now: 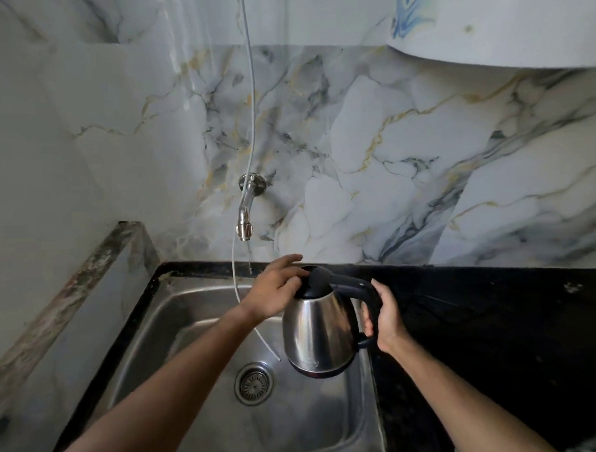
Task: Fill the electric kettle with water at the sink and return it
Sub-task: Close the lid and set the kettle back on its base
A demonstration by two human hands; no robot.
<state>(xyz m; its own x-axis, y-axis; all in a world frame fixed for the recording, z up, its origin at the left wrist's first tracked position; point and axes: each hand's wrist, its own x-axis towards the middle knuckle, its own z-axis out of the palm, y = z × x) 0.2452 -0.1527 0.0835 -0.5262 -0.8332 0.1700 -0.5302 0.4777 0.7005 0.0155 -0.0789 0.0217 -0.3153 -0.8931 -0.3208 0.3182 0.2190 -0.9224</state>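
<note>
A steel electric kettle [316,331] with a black lid and black handle hangs above the right side of the steel sink [191,319]. My right hand [387,319] is closed around the handle and carries the kettle upright. My left hand [275,288] rests on the black lid at the kettle's top, fingers spread over its far edge. The chrome wall tap [244,211] sits above and to the left of the kettle; a few drops fall from its spout. The lid looks down on the kettle, though its far rim is hidden by my fingers.
A thin white tube [249,91] hangs down the marble wall past the tap into the sink. The round drain [254,383] lies in the basin's middle. Black counter [498,319] stretches to the right; a marble ledge [70,287] runs along the left. A white rounded fixture [503,22] overhangs at top right.
</note>
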